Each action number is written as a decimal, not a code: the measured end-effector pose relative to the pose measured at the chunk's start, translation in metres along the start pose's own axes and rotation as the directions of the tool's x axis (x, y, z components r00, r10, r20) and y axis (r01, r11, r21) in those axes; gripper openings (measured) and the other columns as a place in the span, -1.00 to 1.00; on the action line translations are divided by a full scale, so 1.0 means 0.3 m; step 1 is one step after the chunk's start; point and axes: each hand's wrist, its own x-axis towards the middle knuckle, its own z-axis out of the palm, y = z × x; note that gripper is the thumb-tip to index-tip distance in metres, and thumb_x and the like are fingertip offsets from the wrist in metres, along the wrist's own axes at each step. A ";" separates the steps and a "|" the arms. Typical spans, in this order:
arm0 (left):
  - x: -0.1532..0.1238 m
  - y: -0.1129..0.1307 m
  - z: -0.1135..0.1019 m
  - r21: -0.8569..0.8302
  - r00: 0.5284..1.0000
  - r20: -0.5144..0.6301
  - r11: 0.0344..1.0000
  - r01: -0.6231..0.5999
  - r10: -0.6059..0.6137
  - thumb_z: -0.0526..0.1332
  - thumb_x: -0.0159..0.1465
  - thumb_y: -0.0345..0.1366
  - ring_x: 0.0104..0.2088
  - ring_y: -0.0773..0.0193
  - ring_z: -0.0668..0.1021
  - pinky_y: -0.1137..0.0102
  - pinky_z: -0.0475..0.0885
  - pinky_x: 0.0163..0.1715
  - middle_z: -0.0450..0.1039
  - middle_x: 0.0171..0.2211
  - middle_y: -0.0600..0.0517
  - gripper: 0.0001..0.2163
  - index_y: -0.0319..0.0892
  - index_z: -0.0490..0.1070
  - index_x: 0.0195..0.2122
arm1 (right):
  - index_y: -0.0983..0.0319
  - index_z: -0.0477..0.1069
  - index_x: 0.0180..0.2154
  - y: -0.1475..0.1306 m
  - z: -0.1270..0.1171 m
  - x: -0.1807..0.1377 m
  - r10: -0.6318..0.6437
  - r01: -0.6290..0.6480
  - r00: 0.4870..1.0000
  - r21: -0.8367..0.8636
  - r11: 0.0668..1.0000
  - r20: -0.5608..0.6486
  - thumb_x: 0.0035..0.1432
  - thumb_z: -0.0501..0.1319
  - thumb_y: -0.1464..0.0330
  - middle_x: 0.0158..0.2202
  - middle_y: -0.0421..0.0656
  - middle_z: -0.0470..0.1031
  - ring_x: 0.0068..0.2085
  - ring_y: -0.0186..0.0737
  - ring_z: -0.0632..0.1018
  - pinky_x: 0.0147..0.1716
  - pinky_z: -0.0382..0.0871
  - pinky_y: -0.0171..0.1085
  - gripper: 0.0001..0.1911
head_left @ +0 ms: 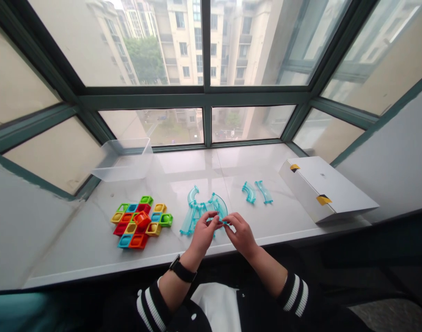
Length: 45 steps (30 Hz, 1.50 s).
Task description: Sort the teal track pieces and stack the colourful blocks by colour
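Observation:
Several clear blue toy track pieces (188,220) lie joined in a branching shape on the white sill, with curved ends toward the window. My left hand (206,230) is closed at the near right side of this group, thumb and fingers pinching a track piece. My right hand (241,233) pinches the same spot from the right, its fingertips close to the left ones. The fingers hide most of the part between them. Farther right lie a loose curved track piece (249,192) and a wavy track piece (264,192), apart from the hands.
Colourful square toy blocks (131,228) are clustered at the left, one tilted on top. Behind them stands a clear plastic bin (126,173). A white box (330,186) with yellow-black tabs sits at the right. Window frames (183,100) enclose the white sill (283,230).

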 end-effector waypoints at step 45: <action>0.451 -0.262 0.437 0.424 0.974 0.220 0.904 -0.050 -0.049 0.38 0.19 -0.22 0.07 0.00 0.59 0.17 0.50 0.11 0.32 0.33 -0.26 -0.35 -0.17 0.37 0.33 | 0.15 0.58 -0.15 0.595 -0.296 0.126 0.257 -0.273 0.962 -0.342 0.899 -0.093 0.29 0.20 0.39 -0.15 -0.09 0.64 -0.15 -0.05 0.59 -0.01 0.48 -0.03 -0.82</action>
